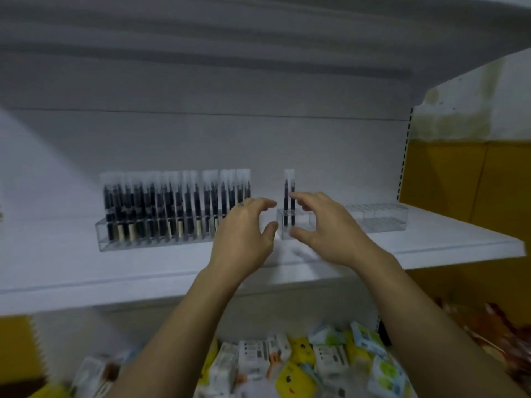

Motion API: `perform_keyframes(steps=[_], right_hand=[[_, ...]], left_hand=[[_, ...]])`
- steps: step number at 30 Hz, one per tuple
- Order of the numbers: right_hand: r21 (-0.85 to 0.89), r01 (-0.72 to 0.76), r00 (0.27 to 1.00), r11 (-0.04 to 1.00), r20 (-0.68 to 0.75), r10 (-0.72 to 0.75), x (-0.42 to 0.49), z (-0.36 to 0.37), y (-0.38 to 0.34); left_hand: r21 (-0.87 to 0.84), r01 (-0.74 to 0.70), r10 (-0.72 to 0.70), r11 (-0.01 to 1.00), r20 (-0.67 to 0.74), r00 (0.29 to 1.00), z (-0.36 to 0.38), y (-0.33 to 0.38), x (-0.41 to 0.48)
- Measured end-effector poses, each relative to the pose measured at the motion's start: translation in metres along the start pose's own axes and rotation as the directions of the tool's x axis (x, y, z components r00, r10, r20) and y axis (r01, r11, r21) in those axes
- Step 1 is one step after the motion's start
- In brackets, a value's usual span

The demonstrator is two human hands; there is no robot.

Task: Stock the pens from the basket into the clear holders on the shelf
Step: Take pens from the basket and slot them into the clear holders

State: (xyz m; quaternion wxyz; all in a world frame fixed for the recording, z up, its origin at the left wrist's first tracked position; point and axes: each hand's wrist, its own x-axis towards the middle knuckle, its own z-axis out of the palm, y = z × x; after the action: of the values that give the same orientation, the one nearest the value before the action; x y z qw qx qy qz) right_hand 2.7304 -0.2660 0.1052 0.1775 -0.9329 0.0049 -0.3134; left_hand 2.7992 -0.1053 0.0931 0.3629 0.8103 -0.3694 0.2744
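Over the white shelf (143, 268), my left hand (244, 228) and right hand (326, 225) flank 2 dark clear-capped pens (288, 196) in a clear plastic holder (283, 231), fingers curved apart, gripping nothing.

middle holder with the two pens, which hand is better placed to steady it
Probably the right hand: it hovers open in front of the middle holder, fingers beside the two pens. The left hand hangs off its left end.

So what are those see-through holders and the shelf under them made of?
The clear holders look like acrylic or a similar hard plastic: transparent, glossy, with bright sharp edges. The shelf looks like white-painted sheet metal, smooth and matte, going by its thin folded front lip and the slotted upright at its right; the blurred picture leaves that open.
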Motion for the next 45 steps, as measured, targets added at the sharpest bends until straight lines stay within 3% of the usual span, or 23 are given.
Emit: perform_keyframes(steps=[4,8,11,14,18,22,27,32,35,37,41,45], right_hand=[[0.024,0.027,0.999,0.999,0.039,-0.028,-0.043,0.011,-0.014],[0.025,0.016,0.997,1.000,0.079,-0.018,-0.091,0.031,-0.021],[0.003,-0.029,0.979,1.000,0.200,0.028,-0.128,0.060,-0.015],[-0.048,-0.112,0.923,0.993,0.365,0.121,-0.163,0.097,-0.003],[-0.049,-0.236,0.779,0.971,0.588,0.219,-0.199,0.154,0.014],[-0.041,-0.341,0.621,0.939,0.740,0.258,-0.226,0.218,0.038],[-0.065,-0.390,0.388,0.919,0.893,0.228,-0.269,0.303,0.070],[-0.143,-0.428,0.194,0.893,0.950,0.245,-0.332,0.369,0.107],[-0.207,-0.418,0.068,0.885,0.964,0.257,-0.362,0.392,0.125],[-0.228,-0.403,0.023,0.886,0.966,0.259,-0.376,0.404,0.136],[-0.253,-0.401,0.010,0.881,0.960,0.281,-0.398,0.413,0.148],[-0.238,-0.415,0.016,0.878,0.963,0.269,-0.401,0.421,0.151]], left_hand=[[-0.075,0.009,-0.005,0.997,0.045,0.999,-0.007,0.003,-0.058],[-0.025,0.019,-0.017,0.999,0.086,0.996,-0.002,-0.006,-0.113],[0.000,0.073,-0.073,0.997,0.142,0.987,0.013,-0.019,-0.155],[0.041,0.195,-0.199,0.980,0.285,0.938,0.036,-0.035,-0.197],[0.120,0.357,-0.367,0.926,0.499,0.785,0.071,-0.066,-0.247],[0.267,0.470,-0.511,0.841,0.675,0.532,0.110,-0.105,-0.289],[0.369,0.568,-0.585,0.736,0.769,0.258,0.162,-0.145,-0.346],[0.466,0.599,-0.613,0.651,0.788,0.053,0.217,-0.169,-0.416],[0.488,0.684,-0.606,0.543,0.791,-0.083,0.250,-0.176,-0.457],[0.512,0.713,-0.617,0.480,0.774,-0.141,0.268,-0.179,-0.480],[0.563,0.742,-0.640,0.364,0.730,-0.240,0.297,-0.177,-0.516],[0.535,0.803,-0.690,0.265,0.686,-0.229,0.311,-0.174,-0.530]])
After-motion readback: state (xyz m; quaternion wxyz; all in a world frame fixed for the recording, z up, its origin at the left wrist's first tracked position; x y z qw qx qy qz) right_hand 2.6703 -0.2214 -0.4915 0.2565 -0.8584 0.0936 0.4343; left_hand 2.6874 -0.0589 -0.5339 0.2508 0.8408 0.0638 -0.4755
